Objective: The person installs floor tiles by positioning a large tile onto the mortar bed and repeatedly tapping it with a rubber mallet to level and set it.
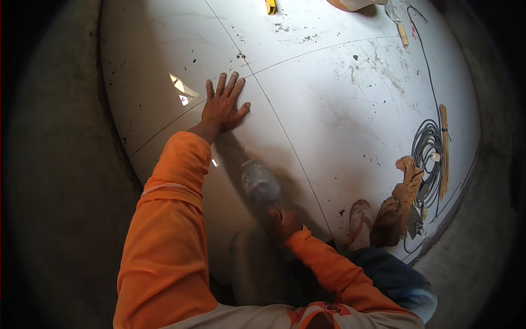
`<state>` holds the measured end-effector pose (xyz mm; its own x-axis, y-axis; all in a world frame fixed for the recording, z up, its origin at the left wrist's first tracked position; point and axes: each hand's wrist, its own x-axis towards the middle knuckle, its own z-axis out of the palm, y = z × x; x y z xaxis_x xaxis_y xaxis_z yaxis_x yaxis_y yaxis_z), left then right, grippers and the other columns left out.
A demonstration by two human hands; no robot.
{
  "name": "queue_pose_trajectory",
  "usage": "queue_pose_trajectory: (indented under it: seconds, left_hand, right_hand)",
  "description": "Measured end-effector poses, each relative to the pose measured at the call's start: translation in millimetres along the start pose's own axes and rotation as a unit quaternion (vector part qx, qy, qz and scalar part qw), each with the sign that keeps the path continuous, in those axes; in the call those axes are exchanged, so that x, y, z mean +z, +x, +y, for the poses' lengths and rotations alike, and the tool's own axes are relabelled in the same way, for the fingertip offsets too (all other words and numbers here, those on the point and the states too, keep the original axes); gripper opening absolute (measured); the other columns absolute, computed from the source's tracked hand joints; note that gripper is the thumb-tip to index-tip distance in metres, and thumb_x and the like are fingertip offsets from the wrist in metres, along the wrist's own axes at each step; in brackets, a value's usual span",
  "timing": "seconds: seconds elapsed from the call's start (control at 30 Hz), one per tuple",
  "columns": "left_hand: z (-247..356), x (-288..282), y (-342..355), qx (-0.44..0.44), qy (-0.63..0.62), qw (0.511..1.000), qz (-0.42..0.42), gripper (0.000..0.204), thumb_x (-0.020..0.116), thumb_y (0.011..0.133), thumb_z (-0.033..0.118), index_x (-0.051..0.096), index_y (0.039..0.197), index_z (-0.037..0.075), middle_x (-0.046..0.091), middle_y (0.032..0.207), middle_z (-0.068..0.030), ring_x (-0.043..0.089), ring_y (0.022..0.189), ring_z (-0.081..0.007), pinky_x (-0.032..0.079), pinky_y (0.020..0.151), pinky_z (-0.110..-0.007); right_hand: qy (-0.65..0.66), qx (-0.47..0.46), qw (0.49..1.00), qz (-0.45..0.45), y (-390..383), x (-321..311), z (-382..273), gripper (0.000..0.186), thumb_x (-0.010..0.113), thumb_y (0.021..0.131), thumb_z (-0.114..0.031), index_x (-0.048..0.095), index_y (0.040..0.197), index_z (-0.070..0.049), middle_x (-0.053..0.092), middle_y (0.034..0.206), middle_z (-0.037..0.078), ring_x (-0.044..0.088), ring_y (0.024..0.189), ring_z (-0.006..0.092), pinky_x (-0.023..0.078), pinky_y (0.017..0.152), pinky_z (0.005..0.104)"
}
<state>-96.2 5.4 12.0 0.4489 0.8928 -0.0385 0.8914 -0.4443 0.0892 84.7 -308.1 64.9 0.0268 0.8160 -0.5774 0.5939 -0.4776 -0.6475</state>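
My left hand (223, 107) lies flat on a pale, marble-patterned floor tile (181, 123), fingers spread, close to where the joints of several tiles meet. In my right hand (284, 223) is the handle of a mallet with a whitish-grey head (259, 182). The head is smeared by motion, over the tile nearest my body. Whether it touches the tile I cannot tell. Most of the handle is hidden by my fingers.
To the right lie a coiled grey cable (426, 145), a bundle of thin sticks (444, 153) and a crumpled brown bag (399, 203), near my sandalled foot (360, 222). A trowel (402, 33) and a yellow tool (270, 6) are at the far side. Dark crumbs dot the tiles.
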Motion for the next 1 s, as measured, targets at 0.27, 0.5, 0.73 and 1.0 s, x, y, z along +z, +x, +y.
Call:
queue_pose_trajectory:
  seconds: [0.27,0.5,0.73,1.0]
  left_hand:
    - [-8.7,5.3,-6.0,0.002,0.020,1.000,0.023,0.072,0.044,0.090,0.048,0.024,0.149,0.013,0.019,0.157,-0.0106,0.012,0.146,-0.0347,0.006,0.114,-0.061]
    - [-7.8,5.7,0.4,-0.015,0.035,0.999,-0.018,0.072,0.041,0.090,0.050,0.022,0.151,0.016,0.016,0.159,-0.0091,0.008,0.147,-0.0327,0.003,0.115,-0.060]
    - [-5.4,4.3,0.7,0.002,0.020,1.000,0.017,0.072,0.044,0.089,0.048,0.025,0.149,0.012,0.019,0.157,-0.0115,0.013,0.145,-0.0359,0.007,0.113,-0.062]
    - [0.7,4.7,0.0,-0.009,0.012,1.000,-0.008,0.072,0.042,0.089,0.050,0.024,0.149,0.015,0.018,0.158,-0.0091,0.011,0.146,-0.0331,0.005,0.115,-0.061]
  right_hand:
    - [0.223,-0.051,0.973,-0.043,-5.9,-18.3,-44.8,0.037,0.047,0.097,-0.034,0.057,0.080,-0.002,0.060,0.069,0.018,0.058,0.063,0.0351,0.044,0.057,0.0454]
    - [0.256,-0.033,0.966,0.013,9.5,-20.8,-41.7,0.054,0.041,0.097,-0.051,0.059,0.079,-0.003,0.059,0.068,0.014,0.061,0.067,0.0301,0.045,0.062,0.0420]
    - [0.237,-0.006,0.970,-0.047,17.8,-22.2,-42.9,0.058,0.042,0.094,-0.054,0.057,0.077,-0.001,0.056,0.063,0.011,0.056,0.060,0.0295,0.043,0.059,0.0401]
    - [0.225,-0.165,0.950,0.138,21.6,-17.1,-53.6,0.070,0.034,0.096,-0.063,0.051,0.064,-0.003,0.046,0.053,0.007,0.045,0.049,0.0187,0.035,0.050,0.0355]
